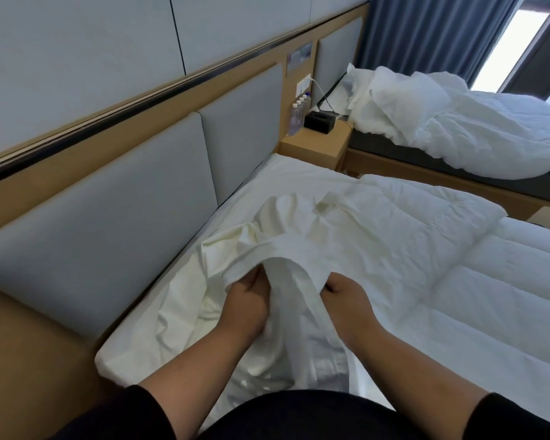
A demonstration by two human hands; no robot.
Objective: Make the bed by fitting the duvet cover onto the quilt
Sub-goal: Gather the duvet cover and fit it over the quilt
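Note:
A cream-white duvet cover point(299, 223) lies bunched at the head end of the near bed, next to the padded headboard. My left hand point(246, 304) and my right hand point(346, 296) are both closed on a folded edge of the cover and lift it a little off the bed. A strip of the cloth hangs down between the two hands. The white quilt point(477, 281), stitched in long channels, lies spread flat over the right part of the bed, partly under the cover. My fingertips are hidden in the cloth.
The grey padded headboard point(124, 198) runs along the left. A wooden nightstand point(318, 144) holds a black box point(318, 122) and several water bottles. Beyond it stands a second bed point(458, 173) with crumpled white bedding. Blue curtains point(426, 30) hang at the back.

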